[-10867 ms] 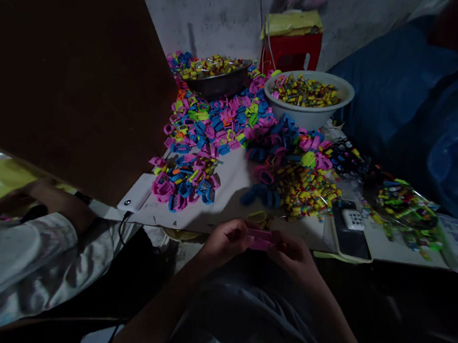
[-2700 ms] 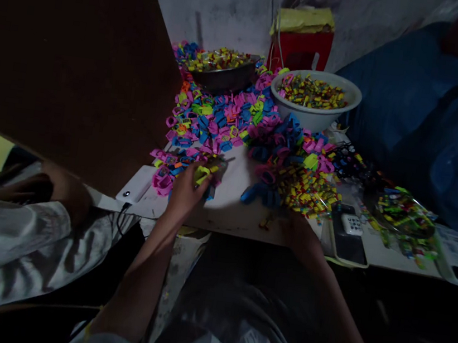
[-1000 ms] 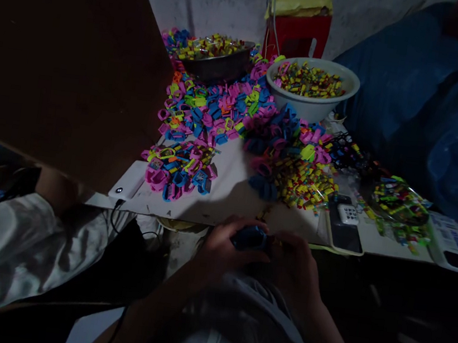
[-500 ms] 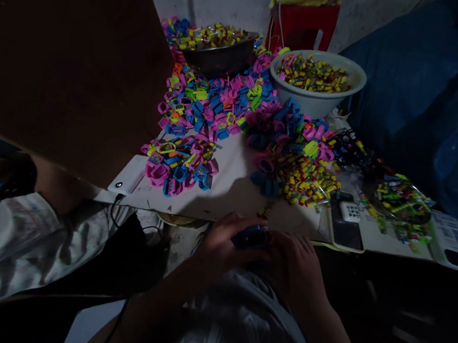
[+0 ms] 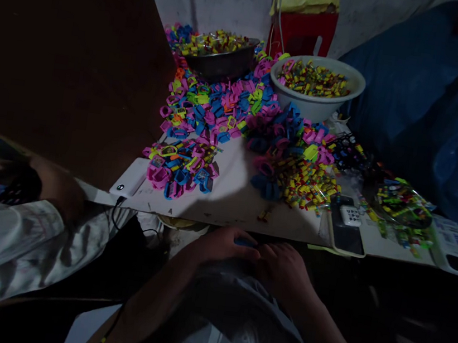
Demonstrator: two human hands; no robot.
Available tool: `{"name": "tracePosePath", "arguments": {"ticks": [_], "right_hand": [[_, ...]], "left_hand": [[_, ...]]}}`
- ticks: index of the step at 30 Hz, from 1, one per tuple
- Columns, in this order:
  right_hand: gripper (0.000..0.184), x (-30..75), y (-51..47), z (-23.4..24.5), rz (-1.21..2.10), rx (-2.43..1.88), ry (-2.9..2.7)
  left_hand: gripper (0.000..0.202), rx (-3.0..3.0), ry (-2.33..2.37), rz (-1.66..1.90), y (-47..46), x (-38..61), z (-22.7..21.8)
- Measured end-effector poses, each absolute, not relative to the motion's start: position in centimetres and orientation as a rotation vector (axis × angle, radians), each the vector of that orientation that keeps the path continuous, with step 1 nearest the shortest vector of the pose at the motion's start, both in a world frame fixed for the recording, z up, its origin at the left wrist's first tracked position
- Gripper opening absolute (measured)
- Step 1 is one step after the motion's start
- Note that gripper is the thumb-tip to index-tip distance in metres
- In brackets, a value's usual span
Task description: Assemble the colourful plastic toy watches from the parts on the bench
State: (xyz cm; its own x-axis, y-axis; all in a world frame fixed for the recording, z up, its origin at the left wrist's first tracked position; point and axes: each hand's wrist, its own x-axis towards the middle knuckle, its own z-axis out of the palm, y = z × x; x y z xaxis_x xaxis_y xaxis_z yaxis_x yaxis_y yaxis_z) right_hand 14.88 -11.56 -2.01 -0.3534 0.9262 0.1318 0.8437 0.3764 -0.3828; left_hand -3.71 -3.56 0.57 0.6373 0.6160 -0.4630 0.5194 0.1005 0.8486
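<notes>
In front of my lap, just below the table's near edge, my left hand (image 5: 223, 245) is closed around a small blue plastic piece (image 5: 245, 242). Only a sliver of that piece shows between thumb and fingers. My right hand (image 5: 282, 263) meets the left one's fingertips, its own fingers curled in; whatever they pinch is hidden. Nearest on the table are a small yellow-and-red wrapped piece (image 5: 264, 214), a heap of such wrapped pieces (image 5: 309, 185) and a pile of pink, blue and yellow plastic pieces (image 5: 181, 168).
Behind lie more coloured plastic pieces (image 5: 216, 105), a metal bowl (image 5: 221, 68) and a white basin (image 5: 314, 104), both filled with wrapped pieces. A phone (image 5: 347, 237) rests at the right edge, a white power bank (image 5: 129, 178) at the left. A brown panel (image 5: 70, 60) partly screens another person.
Both hands have drawn slightly lower and closer together. The blue piece, mostly visible before, is now nearly covered by my left fingers. The view has tilted up slightly.
</notes>
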Motion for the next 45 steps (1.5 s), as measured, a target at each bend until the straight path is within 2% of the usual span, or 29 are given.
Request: {"name": "tracePosePath", "arguments": {"ticks": [1,4,9,12,15,18,22,26,29,34,38,41,45], "right_hand": [[0.015,15.2,-10.8,-2.5,0.356,-1.597,-2.275],[0.040,17.1,-8.0,-3.9,0.245,-1.803,-2.122],[0.037,20.9,-4.2,-5.4,0.083,-2.220,-1.983],[0.039,21.6,-3.4,-6.1,0.113,-2.218,-2.056],[0.040,21.5,-3.1,-6.7,0.109,-2.139,-2.079],[0.031,21.2,-3.2,-6.9,0.114,-2.038,-2.055],[0.022,20.1,-4.3,-6.4,0.135,-1.769,-1.836],[0.019,18.6,-6.7,-5.5,0.391,-1.518,-1.586],[0.018,17.9,-8.3,-4.9,0.568,-1.477,-1.474],[0.018,17.2,-9.3,-3.5,0.602,-1.437,-1.353],[0.018,16.3,-9.5,-2.3,0.650,-1.369,-1.346],[0.017,15.4,-10.1,-1.7,0.727,-1.308,-1.376],[0.019,14.6,-11.1,-1.2,0.771,-1.275,-1.289]], "left_hand": [[0.045,1.626,1.028,0.152,-3.1,-4.1,0.7],[0.044,1.813,1.356,0.380,-0.6,-6.2,1.3],[0.057,2.100,1.891,0.738,6.3,-12.0,2.6],[0.064,2.194,2.188,0.768,9.4,-14.2,2.7],[0.057,2.283,2.319,0.764,10.2,-13.4,2.3],[0.041,2.492,1.949,0.821,9.5,-9.5,1.2],[0.033,2.425,1.388,0.748,9.1,-2.6,-1.9],[0.021,2.272,1.367,0.743,9.8,1.5,-4.4],[0.016,2.172,1.337,0.777,9.5,1.8,-4.5],[0.031,1.971,1.173,0.774,5.1,-0.1,-1.8],[0.070,1.453,0.851,0.691,0.6,-1.6,1.2],[0.066,1.185,0.679,0.664,-1.8,-2.1,2.4],[0.058,0.936,0.621,0.821,-3.4,-1.2,2.1]]}}
